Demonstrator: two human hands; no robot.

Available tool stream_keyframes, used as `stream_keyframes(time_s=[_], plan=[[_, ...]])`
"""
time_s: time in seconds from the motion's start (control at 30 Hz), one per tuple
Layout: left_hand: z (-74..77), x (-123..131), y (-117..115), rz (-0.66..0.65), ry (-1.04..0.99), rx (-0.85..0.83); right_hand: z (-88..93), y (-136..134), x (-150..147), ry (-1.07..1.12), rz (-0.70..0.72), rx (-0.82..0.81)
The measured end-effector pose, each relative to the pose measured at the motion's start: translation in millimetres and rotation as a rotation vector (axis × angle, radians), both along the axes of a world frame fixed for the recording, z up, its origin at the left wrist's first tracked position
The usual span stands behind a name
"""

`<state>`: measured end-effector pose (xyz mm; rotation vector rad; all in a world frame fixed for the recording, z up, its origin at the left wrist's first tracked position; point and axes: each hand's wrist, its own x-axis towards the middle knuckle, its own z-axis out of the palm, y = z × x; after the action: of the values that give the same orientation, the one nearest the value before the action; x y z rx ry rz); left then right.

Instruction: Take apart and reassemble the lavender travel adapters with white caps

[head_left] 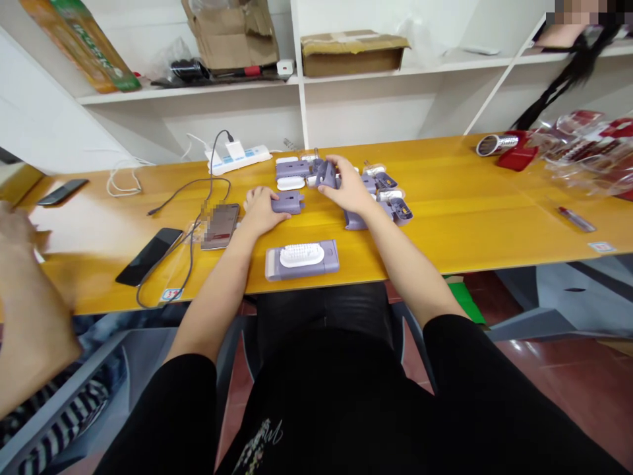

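Observation:
My left hand (260, 210) grips the left end of a purple plastic housing (287, 202) lying on the table. Up and to the right, my right hand (349, 185) is closed around a purple hollow plastic part (326, 174), its thumb on the near side. Close behind my hands sits a group of purple and white parts (291, 169). More purple housings (355, 220) and a purple end piece (402, 210) lie partly behind my right forearm. Nearest me rests a purple case (301, 269) with a white bristled brush (301, 254) on top.
Left of my hands are phones (149, 256), a dark cable (190, 257) and a white power strip (240, 159). A co-worker's arm (34, 316) reaches in at far left. On the right lie a pen-like tube (576, 219), a red-and-metal grater (498, 144) and clear plastic packaging (583, 155).

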<state>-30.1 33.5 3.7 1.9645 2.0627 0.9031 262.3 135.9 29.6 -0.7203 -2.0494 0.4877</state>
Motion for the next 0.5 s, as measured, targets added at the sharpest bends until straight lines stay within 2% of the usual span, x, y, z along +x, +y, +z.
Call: stream_keyframes(time_s=[0.27, 0.5], plan=[[-5.8, -16, 3, 0.006, -0.13, -0.019, 5.6, 1, 12, -0.14, -0.011, 0.022], [-9.7, -25, 13, 0.068, -0.285, 0.083, 9.2, 2, 24, -0.187, -0.037, 0.019]])
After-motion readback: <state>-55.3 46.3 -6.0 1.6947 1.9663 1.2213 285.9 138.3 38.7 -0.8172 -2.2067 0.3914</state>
